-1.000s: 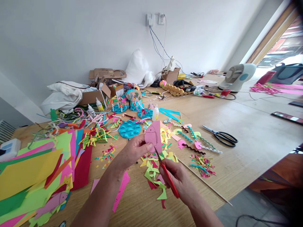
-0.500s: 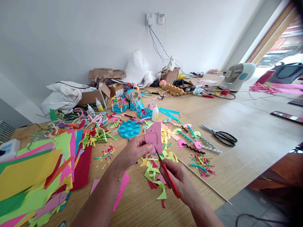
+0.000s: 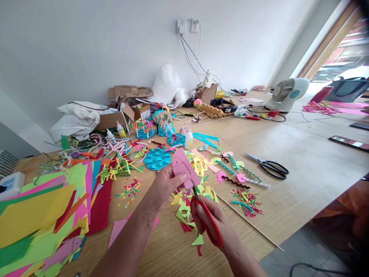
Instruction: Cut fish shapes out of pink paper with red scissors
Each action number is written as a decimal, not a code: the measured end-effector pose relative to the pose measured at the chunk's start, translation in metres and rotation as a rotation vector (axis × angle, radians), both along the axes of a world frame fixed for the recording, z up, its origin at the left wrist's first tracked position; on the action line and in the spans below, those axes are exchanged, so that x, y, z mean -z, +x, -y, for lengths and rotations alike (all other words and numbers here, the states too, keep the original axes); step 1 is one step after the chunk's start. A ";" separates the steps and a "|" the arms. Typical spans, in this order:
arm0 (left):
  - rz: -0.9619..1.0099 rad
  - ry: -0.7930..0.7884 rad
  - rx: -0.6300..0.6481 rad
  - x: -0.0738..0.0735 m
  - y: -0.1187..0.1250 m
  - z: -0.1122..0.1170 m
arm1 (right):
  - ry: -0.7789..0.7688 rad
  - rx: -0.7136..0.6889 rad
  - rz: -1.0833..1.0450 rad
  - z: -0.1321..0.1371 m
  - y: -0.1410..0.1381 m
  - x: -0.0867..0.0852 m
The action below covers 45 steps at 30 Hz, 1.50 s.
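Note:
Between thumb and fingers, my left hand (image 3: pixel 170 186) pinches a piece of pink paper (image 3: pixel 183 166) with a fish outline drawn on it. Red-handled scissors (image 3: pixel 210 223) are in my right hand (image 3: pixel 211 219), fingers through the loops. Their blade tips meet the lower edge of the pink paper; whether they are cutting into it I cannot tell. Under both hands lie yellow-green paper scraps (image 3: pixel 184 211) and a few red ones. Just beyond the paper sits a round blue scalloped disc (image 3: pixel 157 158).
Coloured sheets (image 3: pixel 37 215) are stacked at the left. Black-handled scissors (image 3: pixel 271 166) and a wooden stick (image 3: pixel 250 223) lie to the right, near twisted pipe cleaners (image 3: pixel 235 181). A glue bottle (image 3: pixel 188 139) stands behind the disc. Farther back are cardboard boxes (image 3: pixel 113 119) and a white fan (image 3: pixel 290 92).
The pink paper has tilted to the left in my left hand. The scissors have turned, and their red loops now show spread wider in my right hand.

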<state>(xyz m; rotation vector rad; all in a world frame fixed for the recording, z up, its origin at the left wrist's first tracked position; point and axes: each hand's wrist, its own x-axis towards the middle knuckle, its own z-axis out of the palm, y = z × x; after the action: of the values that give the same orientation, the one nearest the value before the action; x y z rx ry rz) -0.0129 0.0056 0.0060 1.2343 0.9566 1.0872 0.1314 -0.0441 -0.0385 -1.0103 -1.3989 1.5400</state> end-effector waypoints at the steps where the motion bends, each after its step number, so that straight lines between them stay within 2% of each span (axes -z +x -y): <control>1: 0.008 -0.007 -0.011 0.000 0.002 0.000 | -0.003 0.014 -0.056 0.001 -0.002 0.002; 6: 0.064 -0.007 -0.048 0.002 0.010 0.003 | -0.032 0.040 -0.337 0.008 -0.014 0.016; 12: 0.139 -0.042 -0.151 0.002 0.018 0.007 | -0.109 0.059 -0.438 0.009 -0.023 0.015; 16: 0.165 -0.077 -0.193 0.000 0.022 0.010 | -0.094 0.078 -0.459 0.008 -0.023 0.015; 27: 0.318 -0.144 -0.194 0.001 0.027 0.014 | 0.016 0.115 -0.490 0.004 -0.022 0.018; 31: 0.316 -0.167 -0.242 0.002 0.028 0.014 | 0.024 0.105 -0.477 0.003 -0.020 0.019; 45: 0.315 -0.110 -0.242 0.008 0.035 0.017 | -0.009 0.100 -0.516 0.001 -0.020 0.020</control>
<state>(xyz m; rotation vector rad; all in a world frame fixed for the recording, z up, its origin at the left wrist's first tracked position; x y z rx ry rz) 0.0217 -0.0111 -0.0017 0.8409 0.9224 1.3538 0.1112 -0.0453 -0.0581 -0.6133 -0.9661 1.5873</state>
